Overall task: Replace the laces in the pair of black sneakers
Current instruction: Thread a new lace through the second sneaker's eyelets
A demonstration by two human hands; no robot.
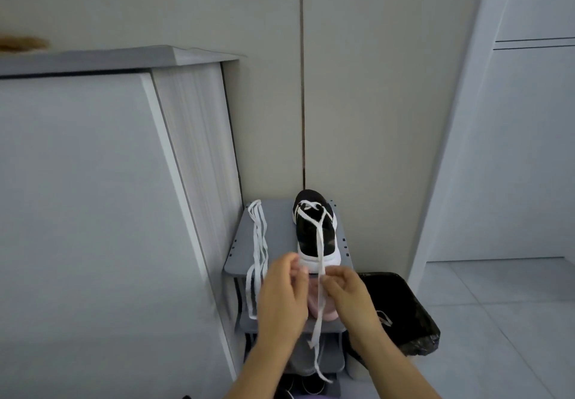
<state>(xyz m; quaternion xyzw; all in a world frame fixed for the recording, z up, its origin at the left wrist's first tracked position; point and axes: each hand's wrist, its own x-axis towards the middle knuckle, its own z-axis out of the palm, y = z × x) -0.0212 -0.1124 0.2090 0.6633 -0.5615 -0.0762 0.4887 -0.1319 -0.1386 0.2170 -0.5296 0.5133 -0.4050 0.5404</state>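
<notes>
– Black sneaker (306, 236) with a white sole, sitting on the top shelf of the grey shoe rack (280, 243), just past both hands, toe pointing away. So where's the lace at?

– White lace (320, 243) only goes through the holes up near the toe. Both strands run back over the tongue, meet up, and come down to the right hand (345, 289). That one's pinching it between thumb and fingertips, right off the heel. The loose ends dangle down between the two wrists.

– And the left hand (283, 286)?

– Fingers curled, tips almost touching the right hand's, right next to the heel. Honestly can't tell if it's actually got hold of a strand or is just bunched up beside it.

– What's the white stuff off to the side?

– Second lace (256, 236), lying on the same shelf to the left of the left hand and drooping over the front edge.

– Anything else around?

– Pink shoes (328, 316) on the shelf under the hands, a bin (395, 302) with a black bag on the floor just right of the right hand, and a tall white cabinet (93, 180) on the left.
</notes>
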